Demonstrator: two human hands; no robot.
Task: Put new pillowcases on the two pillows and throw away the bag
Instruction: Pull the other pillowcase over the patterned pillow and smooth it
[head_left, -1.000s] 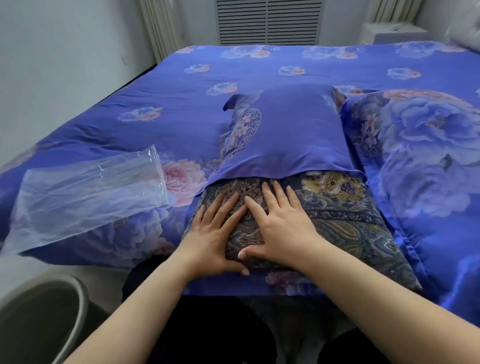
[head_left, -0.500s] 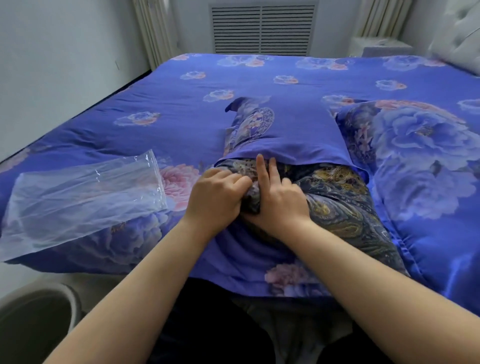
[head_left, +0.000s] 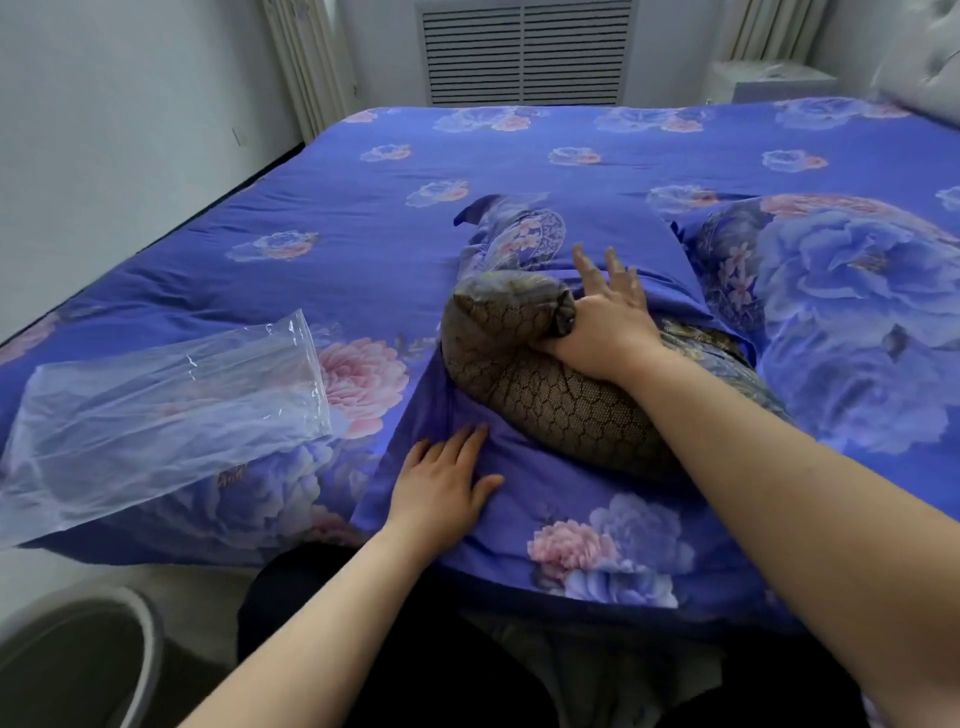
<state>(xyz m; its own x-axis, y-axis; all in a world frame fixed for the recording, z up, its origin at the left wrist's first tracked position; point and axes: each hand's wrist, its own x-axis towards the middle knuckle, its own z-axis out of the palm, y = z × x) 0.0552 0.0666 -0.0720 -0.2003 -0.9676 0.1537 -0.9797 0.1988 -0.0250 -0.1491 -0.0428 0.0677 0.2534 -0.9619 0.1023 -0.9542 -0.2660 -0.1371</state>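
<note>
My flat left hand (head_left: 441, 480) pins the pillowcase (head_left: 587, 525) to the bed (head_left: 363, 208), so my right hand (head_left: 605, 325), apparently thumb-gripping the folded pillow (head_left: 524, 364), can feed it in; bag (head_left: 156, 415) lies left.

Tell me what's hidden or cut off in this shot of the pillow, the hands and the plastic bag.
Head view only:
- Pillow: its far end is inside the blue pillowcase; the right forearm covers its near right part.
- Right hand: thumb hidden under the pillow's fold; fingers motion-blurred.
- Plastic bag: left end cut off by the frame edge.
- Bin: only a rim at the bottom-left corner.
- Left hand: fully visible, flat on the pillowcase.
</note>
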